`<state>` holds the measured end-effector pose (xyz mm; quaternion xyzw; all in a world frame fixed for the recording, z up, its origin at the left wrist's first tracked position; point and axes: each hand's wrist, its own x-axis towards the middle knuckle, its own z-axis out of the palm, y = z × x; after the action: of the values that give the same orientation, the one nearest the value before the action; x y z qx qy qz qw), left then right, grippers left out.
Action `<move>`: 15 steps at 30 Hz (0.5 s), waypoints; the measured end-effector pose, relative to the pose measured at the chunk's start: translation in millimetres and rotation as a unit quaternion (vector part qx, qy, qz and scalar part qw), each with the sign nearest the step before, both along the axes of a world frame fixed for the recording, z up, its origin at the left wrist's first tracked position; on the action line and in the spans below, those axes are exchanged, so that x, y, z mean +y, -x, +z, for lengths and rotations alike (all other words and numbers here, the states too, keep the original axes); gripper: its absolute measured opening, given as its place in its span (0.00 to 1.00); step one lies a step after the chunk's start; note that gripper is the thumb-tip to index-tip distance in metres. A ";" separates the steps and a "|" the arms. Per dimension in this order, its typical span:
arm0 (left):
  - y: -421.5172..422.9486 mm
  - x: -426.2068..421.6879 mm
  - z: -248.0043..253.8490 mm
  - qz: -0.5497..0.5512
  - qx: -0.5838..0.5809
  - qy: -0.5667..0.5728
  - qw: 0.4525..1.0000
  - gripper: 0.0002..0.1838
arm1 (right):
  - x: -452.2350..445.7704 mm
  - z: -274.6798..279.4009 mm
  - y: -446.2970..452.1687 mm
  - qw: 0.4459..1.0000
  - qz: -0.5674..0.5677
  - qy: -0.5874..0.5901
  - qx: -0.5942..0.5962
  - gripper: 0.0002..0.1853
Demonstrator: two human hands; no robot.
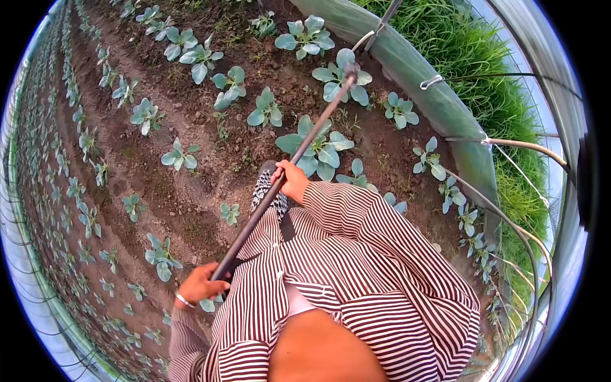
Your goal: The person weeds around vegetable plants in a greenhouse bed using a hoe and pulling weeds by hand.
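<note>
A long-handled hoe (259, 215) slants across my body, from the lower left up to the far plants. My right hand (293, 181) is closed around the middle of its dark handle. Lower down, my left hand (202, 284), with a pale band at the wrist, grips the butt end; some of its fingers are hidden. The tool's far end is a blurred dark lump in front of a leafy cabbage-like plant (331, 86), and its blade cannot be made out. A larger leafy plant (316, 149) grows beside the handle, just beyond my right hand.
Rows of young plants (145, 116) run through the brown soil (191, 118) on the left. A plastic sheet wall (439, 105) with bent poles (528, 145) and ties curves along the right. Tall grass (477, 70) stands outside it. My patterned boot (262, 190) is among the plants.
</note>
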<state>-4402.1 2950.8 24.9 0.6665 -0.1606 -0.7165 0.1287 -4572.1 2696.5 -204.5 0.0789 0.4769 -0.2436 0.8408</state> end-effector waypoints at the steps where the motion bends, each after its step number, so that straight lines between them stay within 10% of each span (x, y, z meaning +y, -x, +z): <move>1: 6.9 0.5 -8.0 0.034 0.020 0.010 0.999 0.14 | 0.1 -0.6 -6.1 1.000 -0.004 0.005 -0.004 0.08; 11: 7.3 -65.0 -114.1 0.275 0.422 0.076 0.860 0.13 | -73.3 1.5 -30.2 0.996 -0.052 0.070 -0.038 0.13; 15: 24.6 -116.9 -158.0 0.276 0.508 0.056 0.814 0.14 | -128.5 -8.0 -20.2 0.971 -0.024 0.194 0.135 0.14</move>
<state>-4426.7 2833.9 -133.1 0.2151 0.0783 -0.8773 0.4218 -4551.9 2567.9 -212.5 -0.1080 0.5274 -0.3602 0.7619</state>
